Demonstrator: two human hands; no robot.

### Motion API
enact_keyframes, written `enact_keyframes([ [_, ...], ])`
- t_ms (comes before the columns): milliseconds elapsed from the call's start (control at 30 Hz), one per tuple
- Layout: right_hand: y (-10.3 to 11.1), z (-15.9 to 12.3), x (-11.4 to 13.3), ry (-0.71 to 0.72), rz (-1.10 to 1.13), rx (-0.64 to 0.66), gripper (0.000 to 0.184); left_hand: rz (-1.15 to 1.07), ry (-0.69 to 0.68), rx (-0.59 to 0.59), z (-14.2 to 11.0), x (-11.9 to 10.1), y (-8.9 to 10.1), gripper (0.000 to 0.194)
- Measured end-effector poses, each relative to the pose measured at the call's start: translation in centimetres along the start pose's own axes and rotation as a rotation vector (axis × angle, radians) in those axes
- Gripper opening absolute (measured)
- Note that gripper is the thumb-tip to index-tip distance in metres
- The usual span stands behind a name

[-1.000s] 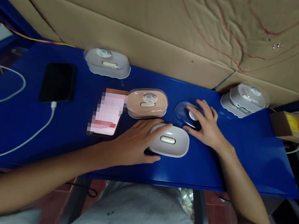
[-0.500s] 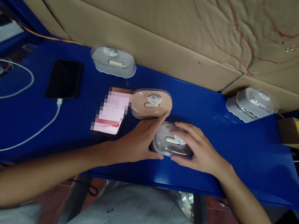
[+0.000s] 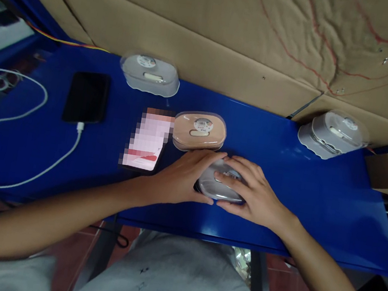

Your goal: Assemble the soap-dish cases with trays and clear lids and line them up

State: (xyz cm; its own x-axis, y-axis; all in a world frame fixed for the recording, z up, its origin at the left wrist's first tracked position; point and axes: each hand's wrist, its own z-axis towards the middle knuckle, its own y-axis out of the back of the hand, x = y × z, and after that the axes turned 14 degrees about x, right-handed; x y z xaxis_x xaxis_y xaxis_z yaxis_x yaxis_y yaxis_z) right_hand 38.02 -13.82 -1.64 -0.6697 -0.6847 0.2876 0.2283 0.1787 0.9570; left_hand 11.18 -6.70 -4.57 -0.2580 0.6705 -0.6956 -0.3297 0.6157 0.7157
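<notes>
A grey oval box with a clear lid (image 3: 206, 181) rests near the front of the blue table, between my two hands. My left hand (image 3: 186, 173) is curved round its left end, thumb along the near side and fingers along the far side. Over its right part lies my right hand (image 3: 253, 188), with fingers across the lid and partly covering its round sticker. Just behind the grey box is a peach oval box (image 3: 198, 141) with a clear lid and a white label, apart from my fingers.
A lit phone (image 3: 146, 143) lies left of the peach box. Farther left is a black device (image 3: 87, 98) on a white cable (image 3: 62, 164). Against the cardboard wall (image 3: 209, 45) stand a grey box (image 3: 150, 80) and two stacked grey boxes (image 3: 330, 136). A cardboard carton (image 3: 382, 176) sits at right.
My right hand has slid left over the lid, its fingers now covering more of the sticker and coming close to my left fingertips. The view has shifted slightly.
</notes>
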Motion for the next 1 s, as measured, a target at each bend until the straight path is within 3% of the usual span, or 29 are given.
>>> enact_keyframes([
  [333, 0.9, -0.1, -0.6, -0.036, 0.108, 0.109, 0.063, 0.069, 0.041, 0.050, -0.1, -0.7, 0.5, 0.119],
  [433, 2.3, -0.7, -1.4, -0.093, 0.153, 0.136, 0.061, 0.157, 0.024, -0.004, -0.3, -1.5, 1.0, 0.091],
  [500, 3.2, -1.3, -2.2, -0.160, 0.164, 0.138, 0.058, 0.275, 0.039, -0.100, -0.2, -1.9, 1.8, 0.065],
  [600, 3.9, -2.0, -3.5, -0.221, 0.114, 0.104, 0.055, 0.503, 0.181, -0.241, 0.0, -1.6, 3.3, 0.037],
  [700, 3.6, -2.1, -4.3, -0.250, -0.004, 0.008, 0.053, 0.667, 0.277, -0.240, 0.2, -0.9, 4.6, 0.023],
  [900, 2.9, -1.7, -3.1, -0.208, -0.136, -0.140, 0.018, 0.762, 0.269, -0.152, -0.3, -1.1, 4.1, 0.027],
  [1000, 2.6, -1.5, -1.8, -0.173, -0.134, -0.086, 0.024, 0.736, 0.288, -0.147, -0.6, -1.9, 3.2, 0.036],
])
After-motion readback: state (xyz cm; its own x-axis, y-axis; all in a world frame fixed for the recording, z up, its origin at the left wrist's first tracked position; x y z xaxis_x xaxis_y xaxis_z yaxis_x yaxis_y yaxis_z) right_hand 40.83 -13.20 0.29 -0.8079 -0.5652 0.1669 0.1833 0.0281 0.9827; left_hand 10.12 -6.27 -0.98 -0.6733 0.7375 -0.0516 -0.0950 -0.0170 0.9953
